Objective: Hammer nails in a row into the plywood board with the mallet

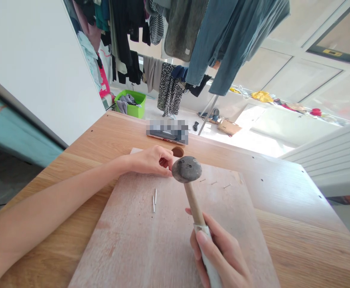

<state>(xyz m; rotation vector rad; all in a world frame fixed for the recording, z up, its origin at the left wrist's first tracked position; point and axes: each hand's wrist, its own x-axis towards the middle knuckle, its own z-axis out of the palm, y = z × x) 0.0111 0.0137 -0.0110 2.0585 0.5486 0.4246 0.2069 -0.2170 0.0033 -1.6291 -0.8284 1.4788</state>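
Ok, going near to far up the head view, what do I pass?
Nearest first: right hand gripping the hammer, two loose nails on the board, left hand with fingers pinched together, round hole in the table, green basket, hanging clothes.

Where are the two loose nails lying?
In the head view, the two loose nails lie side by side on the wooden board, a little nearer the camera than the left hand and left of the hammer.
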